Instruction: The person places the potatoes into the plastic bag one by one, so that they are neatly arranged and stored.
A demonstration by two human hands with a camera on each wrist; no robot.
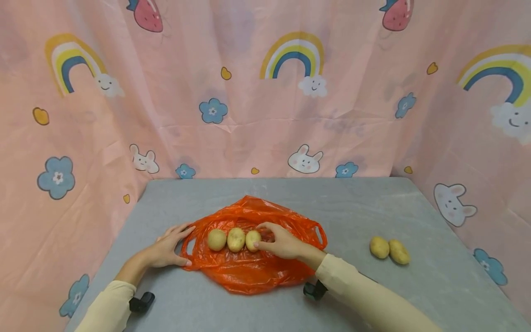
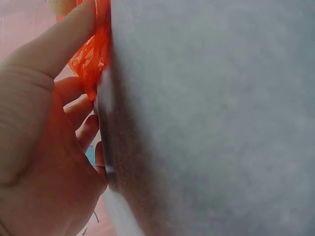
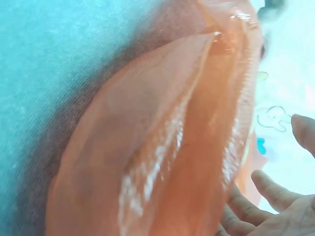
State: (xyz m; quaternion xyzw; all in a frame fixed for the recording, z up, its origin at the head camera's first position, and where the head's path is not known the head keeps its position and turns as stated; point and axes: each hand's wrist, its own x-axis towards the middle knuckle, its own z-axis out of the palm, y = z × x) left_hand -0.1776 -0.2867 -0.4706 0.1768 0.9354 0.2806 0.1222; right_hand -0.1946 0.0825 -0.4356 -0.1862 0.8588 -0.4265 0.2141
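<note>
Potatoes, rounded, yellow (image 1: 236, 240), between left grip (image 1: 168, 247) and right grip (image 1: 281, 242), both parted, could be rolled if orange plastic bag (image 1: 249, 279) is tugged.

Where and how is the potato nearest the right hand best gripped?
Probably by its near and far ends, thumb near, fingers far, from above and the right: the oval potato has the middle potato close on its left, none close on its right.

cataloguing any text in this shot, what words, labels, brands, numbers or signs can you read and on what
None can be read.
Pink curtain: faint marks, perhaps lettering, too faint to read.
Orange bag, potatoes: no print visible.
Black wrist devices: too small to tell.
</note>
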